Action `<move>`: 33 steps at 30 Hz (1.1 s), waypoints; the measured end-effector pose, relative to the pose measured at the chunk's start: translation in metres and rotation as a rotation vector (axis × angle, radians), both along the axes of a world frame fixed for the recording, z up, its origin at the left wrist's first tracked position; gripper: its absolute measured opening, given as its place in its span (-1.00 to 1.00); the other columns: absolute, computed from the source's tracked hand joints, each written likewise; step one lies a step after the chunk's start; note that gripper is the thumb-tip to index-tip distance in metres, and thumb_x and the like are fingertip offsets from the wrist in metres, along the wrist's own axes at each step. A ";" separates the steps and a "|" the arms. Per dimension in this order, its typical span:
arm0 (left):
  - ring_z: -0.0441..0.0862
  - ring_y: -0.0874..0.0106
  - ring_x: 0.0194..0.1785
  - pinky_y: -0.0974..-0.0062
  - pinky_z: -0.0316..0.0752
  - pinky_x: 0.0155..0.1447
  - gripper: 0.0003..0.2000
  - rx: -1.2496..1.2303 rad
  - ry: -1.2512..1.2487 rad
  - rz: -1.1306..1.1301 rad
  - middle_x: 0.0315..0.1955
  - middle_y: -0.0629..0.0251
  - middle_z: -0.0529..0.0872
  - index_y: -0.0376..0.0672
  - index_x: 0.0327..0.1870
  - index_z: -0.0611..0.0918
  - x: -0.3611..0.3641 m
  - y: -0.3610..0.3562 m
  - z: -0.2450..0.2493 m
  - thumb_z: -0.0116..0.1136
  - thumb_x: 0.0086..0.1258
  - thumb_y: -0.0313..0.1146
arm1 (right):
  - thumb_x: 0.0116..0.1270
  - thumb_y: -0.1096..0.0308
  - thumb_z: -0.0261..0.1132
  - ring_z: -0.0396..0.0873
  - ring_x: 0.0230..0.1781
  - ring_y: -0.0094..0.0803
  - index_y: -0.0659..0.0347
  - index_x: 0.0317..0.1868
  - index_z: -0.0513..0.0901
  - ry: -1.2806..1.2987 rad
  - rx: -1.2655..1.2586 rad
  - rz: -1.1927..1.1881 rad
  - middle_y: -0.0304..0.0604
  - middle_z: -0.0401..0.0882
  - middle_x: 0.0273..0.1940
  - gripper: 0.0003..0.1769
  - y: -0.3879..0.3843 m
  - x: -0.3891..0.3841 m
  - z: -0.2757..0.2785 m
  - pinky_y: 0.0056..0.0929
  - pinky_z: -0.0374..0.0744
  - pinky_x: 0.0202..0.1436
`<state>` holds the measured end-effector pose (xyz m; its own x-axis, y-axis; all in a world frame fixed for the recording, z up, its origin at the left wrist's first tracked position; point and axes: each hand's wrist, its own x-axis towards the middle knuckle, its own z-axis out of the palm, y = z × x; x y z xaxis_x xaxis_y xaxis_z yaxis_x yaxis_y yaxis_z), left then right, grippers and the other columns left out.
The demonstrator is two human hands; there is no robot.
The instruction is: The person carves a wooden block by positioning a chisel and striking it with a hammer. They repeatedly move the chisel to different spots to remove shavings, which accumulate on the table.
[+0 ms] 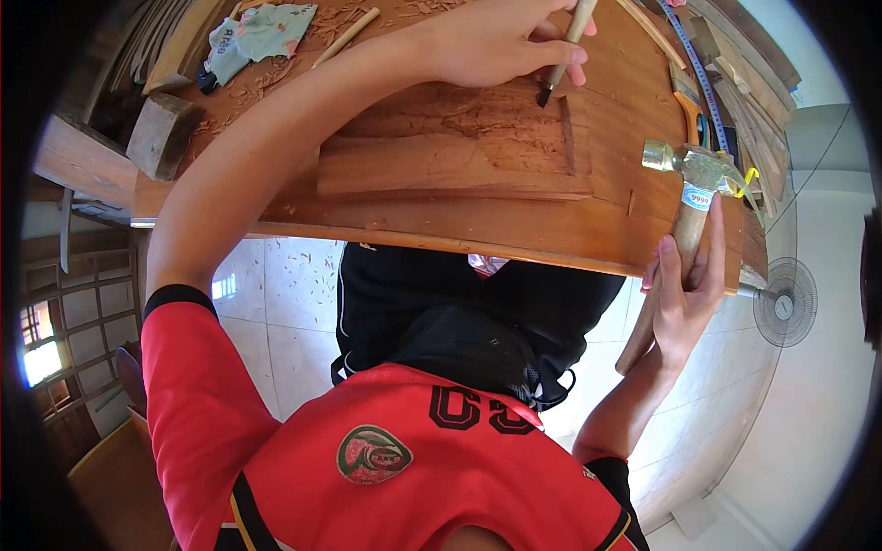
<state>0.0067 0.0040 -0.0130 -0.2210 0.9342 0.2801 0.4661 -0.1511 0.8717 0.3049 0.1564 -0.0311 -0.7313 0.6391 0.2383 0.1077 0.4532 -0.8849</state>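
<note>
My left hand (491, 46) reaches across the top of the view, its fingers closed round the wooden handle of a chisel (571, 41). The chisel's dark blade points down, near the far right part of a carved wooden panel (450, 156). Loose shavings lie in the panel's recess, which has a raised border. On the right, my right hand (684, 294) grips the wooden handle of a claw hammer (684, 225). The hammer is held head up, apart from the chisel, over the table's right edge. A blue and white label is on its handle.
The panel lies on a wooden table (367, 216) strewn with shavings. A wooden block (163, 136), a printed bag (257, 39) and a thin wooden rod (346, 37) are at the left. On the right lie a brush (687, 99), a tape measure (695, 64) and wood strips (749, 119). A fan (784, 303) stands beyond.
</note>
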 end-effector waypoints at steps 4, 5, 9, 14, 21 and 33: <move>0.73 0.34 0.05 0.39 0.58 0.15 -0.73 -0.077 0.098 -0.082 -0.07 0.04 0.79 -0.37 0.22 0.44 -0.003 -0.009 0.014 0.05 0.70 -0.37 | 0.47 0.61 0.25 0.44 -0.57 -0.69 0.26 0.63 0.29 -0.026 -0.020 -0.001 -0.26 0.59 -0.39 -0.26 0.004 -0.002 -0.007 -0.66 0.39 -0.54; 0.73 0.34 0.08 0.38 0.57 0.17 -0.73 -0.093 0.103 -0.103 -0.06 0.04 0.79 -0.36 0.22 0.45 -0.003 -0.011 0.014 0.05 0.70 -0.37 | 0.47 0.61 0.25 0.44 -0.58 -0.69 0.26 0.63 0.29 -0.031 -0.024 -0.001 -0.26 0.59 -0.40 -0.26 0.004 -0.002 -0.008 -0.66 0.39 -0.54; 0.71 0.37 0.07 0.41 0.56 0.16 -0.73 -0.082 0.026 0.042 -0.09 0.08 0.77 -0.30 0.27 0.44 -0.002 -0.029 0.012 0.03 0.71 -0.37 | 0.46 0.63 0.23 0.44 -0.58 -0.68 0.26 0.63 0.29 -0.054 -0.054 0.012 -0.26 0.59 -0.40 -0.26 -0.002 -0.002 -0.006 -0.66 0.40 -0.55; 0.73 0.26 -0.22 0.44 0.58 -0.12 -0.76 -0.007 -0.085 0.178 -0.36 0.15 0.73 -0.23 0.13 0.57 -0.004 -0.072 0.010 0.01 0.69 -0.26 | 0.44 0.66 0.20 0.45 -0.58 -0.68 0.26 0.64 0.26 -0.033 -0.117 0.067 -0.25 0.60 -0.39 -0.24 0.000 -0.003 -0.009 -0.65 0.40 -0.56; 0.65 0.02 -0.14 0.19 0.48 0.01 -0.72 -0.233 0.465 -0.009 -0.22 0.02 0.70 -0.30 0.03 0.65 0.021 -0.088 0.028 -0.01 0.51 -0.32 | 0.44 0.65 0.20 0.43 -0.60 -0.65 0.28 0.67 0.15 -0.023 -0.269 0.123 -0.19 0.57 -0.38 -0.18 0.013 -0.016 -0.004 -0.62 0.40 -0.59; 0.70 0.12 -0.25 0.18 0.52 -0.04 -0.84 -0.105 0.311 -0.133 -0.15 0.13 0.83 -0.12 -0.41 0.54 0.014 -0.082 -0.006 0.32 0.16 -0.34 | 0.40 0.12 0.51 0.37 -0.77 -0.52 0.15 0.72 -0.01 0.045 -0.499 0.156 -0.07 0.48 -0.48 0.10 0.049 -0.030 -0.022 -0.56 0.39 -0.73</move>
